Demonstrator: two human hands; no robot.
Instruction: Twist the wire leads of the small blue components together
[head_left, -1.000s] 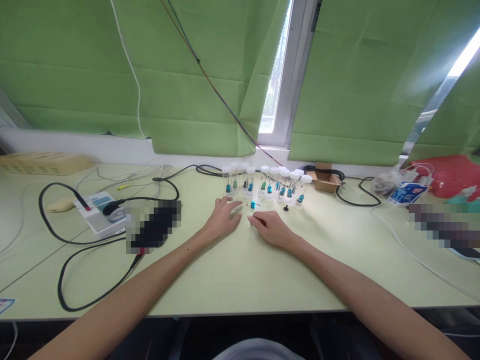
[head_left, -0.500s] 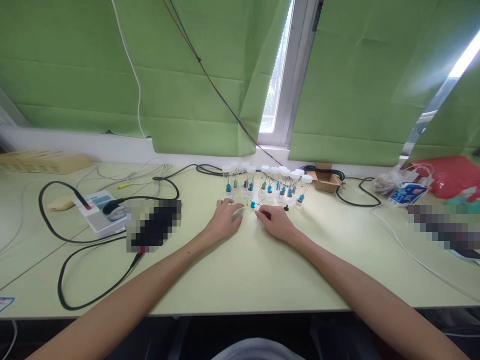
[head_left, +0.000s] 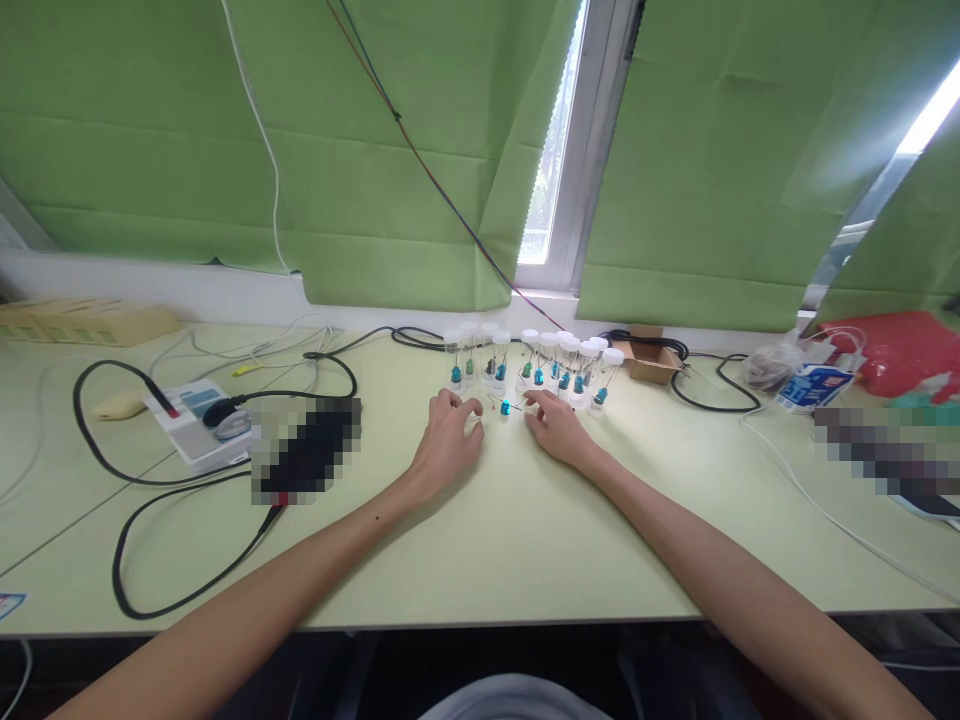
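Note:
A row of several small clear vials (head_left: 536, 360) with white caps stands on the pale green table (head_left: 480, 540), each holding a small blue or green part. A loose blue part (head_left: 505, 407) with thin wire leads lies just in front of them. My left hand (head_left: 447, 440) rests on the table to its left, fingers slightly curled and apart, holding nothing. My right hand (head_left: 553, 428) lies to its right, fingertips reaching toward the part and the vials. Whether those fingers touch a lead is unclear.
A white device (head_left: 191, 424) with black cables (head_left: 127, 480) sits at the left, beside a blurred dark object (head_left: 304, 450). A small cardboard box (head_left: 649, 360) and more cables lie behind right. A bag and red item (head_left: 892, 350) are at far right. Green blinds hang behind.
My right hand has moved forward and slightly left, from in front of the blue part up to beside it near the vials. My left hand stayed nearly still.

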